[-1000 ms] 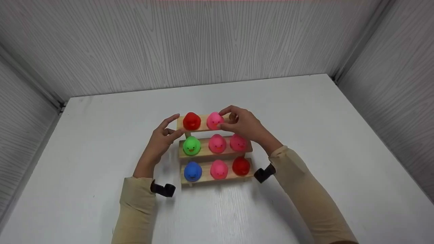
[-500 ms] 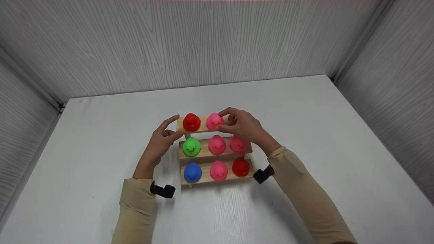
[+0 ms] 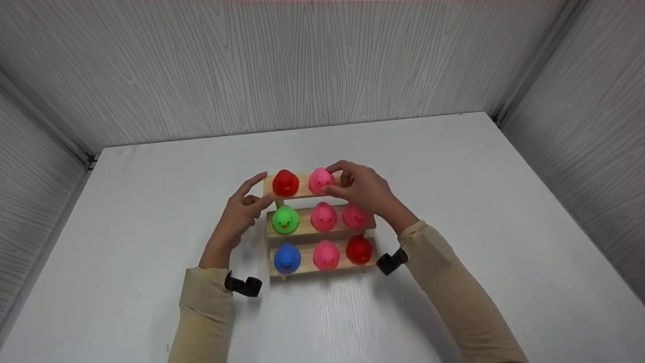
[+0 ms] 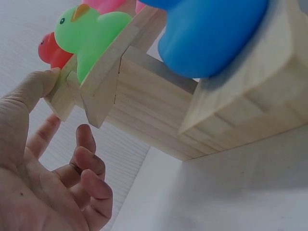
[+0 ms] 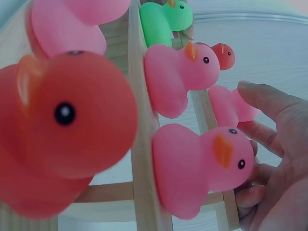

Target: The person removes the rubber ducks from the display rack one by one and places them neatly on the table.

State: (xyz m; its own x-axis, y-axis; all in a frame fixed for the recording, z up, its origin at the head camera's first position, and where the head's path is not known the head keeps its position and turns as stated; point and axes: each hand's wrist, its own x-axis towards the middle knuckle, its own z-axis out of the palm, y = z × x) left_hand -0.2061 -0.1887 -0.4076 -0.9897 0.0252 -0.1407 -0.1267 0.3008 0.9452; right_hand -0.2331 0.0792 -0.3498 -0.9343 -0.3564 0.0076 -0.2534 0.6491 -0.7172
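A three-tier wooden rack (image 3: 304,225) holds rubber ducks. My left hand (image 3: 236,217) pinches the left end of its top shelf; in the left wrist view the thumb (image 4: 38,89) presses on the wood while the other fingers hang curled below. Beside that hand sits a red duck (image 3: 285,183). With thumb and index finger, my right hand (image 3: 367,189) pinches the pink duck (image 3: 319,180) on the top shelf. That same pink duck (image 5: 226,105) shows between thumb and index in the right wrist view. The hand covers most of the shelf's right end.
Along the middle shelf stand a green duck (image 3: 285,220) and two pink ducks (image 3: 323,217). The bottom shelf carries a blue duck (image 3: 287,258), a pink duck (image 3: 326,255) and a red duck (image 3: 359,249). Grained panels (image 3: 302,65) surround the white table (image 3: 453,166).
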